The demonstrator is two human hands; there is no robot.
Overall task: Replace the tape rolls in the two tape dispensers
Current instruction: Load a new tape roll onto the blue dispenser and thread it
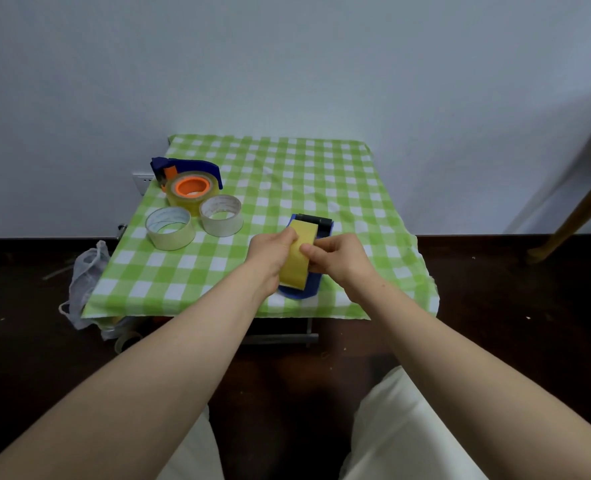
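Dim, flat, cool indoor light. Pale grey wall (287,64) darkens toward corners; dark brown floor (495,306) near black. Wide-angle stretch at edges; slightly soft overall.

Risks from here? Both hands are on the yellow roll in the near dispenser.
1. Both the left hand and the right hand grip the yellow tape roll; nothing visibly pins the blue dispenser, so a tug may lift or skid it.
2. The dispenser sits close to the front edge of the tablecloth; it might slide off.
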